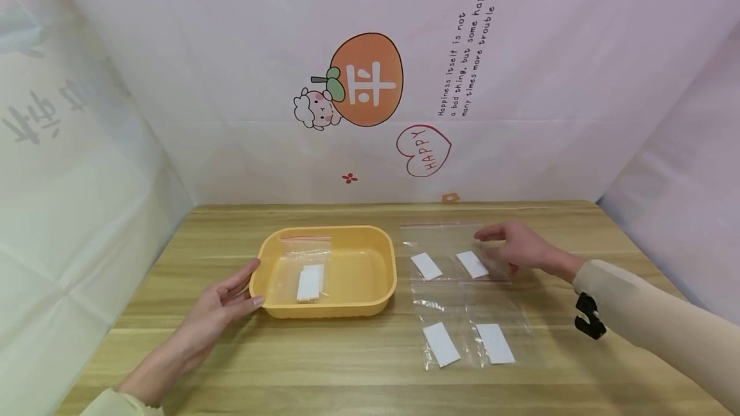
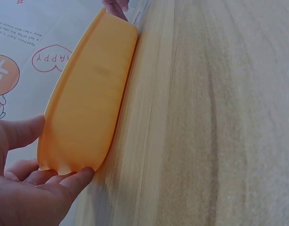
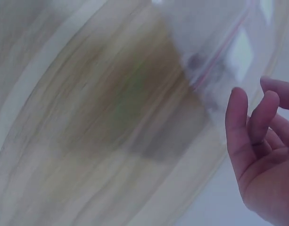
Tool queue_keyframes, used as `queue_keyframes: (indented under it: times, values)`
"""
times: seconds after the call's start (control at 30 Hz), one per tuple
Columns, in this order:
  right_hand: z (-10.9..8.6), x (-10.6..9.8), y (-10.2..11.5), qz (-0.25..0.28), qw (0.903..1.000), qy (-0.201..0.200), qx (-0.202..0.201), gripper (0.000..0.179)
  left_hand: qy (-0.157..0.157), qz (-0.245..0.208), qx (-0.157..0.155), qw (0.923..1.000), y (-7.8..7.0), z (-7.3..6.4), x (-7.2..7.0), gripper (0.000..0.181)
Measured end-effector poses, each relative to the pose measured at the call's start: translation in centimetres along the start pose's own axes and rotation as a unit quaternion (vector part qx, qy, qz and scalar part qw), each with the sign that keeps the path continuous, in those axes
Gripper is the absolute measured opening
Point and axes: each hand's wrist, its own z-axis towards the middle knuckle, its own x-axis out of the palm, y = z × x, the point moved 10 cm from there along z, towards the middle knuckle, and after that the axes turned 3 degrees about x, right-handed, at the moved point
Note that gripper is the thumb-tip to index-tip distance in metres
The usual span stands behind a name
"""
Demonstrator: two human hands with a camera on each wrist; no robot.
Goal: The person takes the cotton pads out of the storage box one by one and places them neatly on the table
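A yellow plastic tray (image 1: pixel 347 311) stands on the table, and my left hand (image 1: pixel 211 313) holds its left end. In the left wrist view the thumb lies at the tray's rim and the fingertips bend against its end wall. Inside the tray is a clear zip bag (image 1: pixel 284 275) with white rectangular pieces (image 1: pixel 310 282). To its right, several clear zip bags (image 1: pixel 430 236) lie in two rows, each with a white piece (image 1: pixel 426 266). Over the back right bag hovers my right hand (image 1: pixel 523 248), fingers loosely bent, nothing gripped in the right wrist view.
The wood-grain table (image 1: pixel 358 364) ends at a white printed cloth (image 1: pixel 231 114) hanging behind it. More pale cloth (image 1: pixel 87 210) hangs on the left side. A black clip (image 1: pixel 590 316) is on my right sleeve (image 1: pixel 653 316).
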Motion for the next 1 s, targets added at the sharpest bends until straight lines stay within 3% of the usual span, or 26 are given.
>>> queue_keyframes:
  times: [0.23, 0.53, 1.0]
  values:
    - [-1.3, -0.1, 3.6, 0.012, 0.9993, -0.015, -0.032, 0.038, 0.001, 0.002, 0.004, 1.0000, -0.3, 0.1, -0.1, 0.082]
    - [-3.1, 1.6, 9.2, -0.019, 0.9987, 0.001, -0.048, 0.024, 0.002, 0.006, -0.001, 1.0000, 0.1, 0.0, -0.1, 0.083]
    - [-1.9, 3.4, 17.6, -0.094, 0.9867, -0.001, -0.133, 0.013, 0.001, -0.006, 0.005, 1.0000, 0.2, 0.1, -0.1, 0.082]
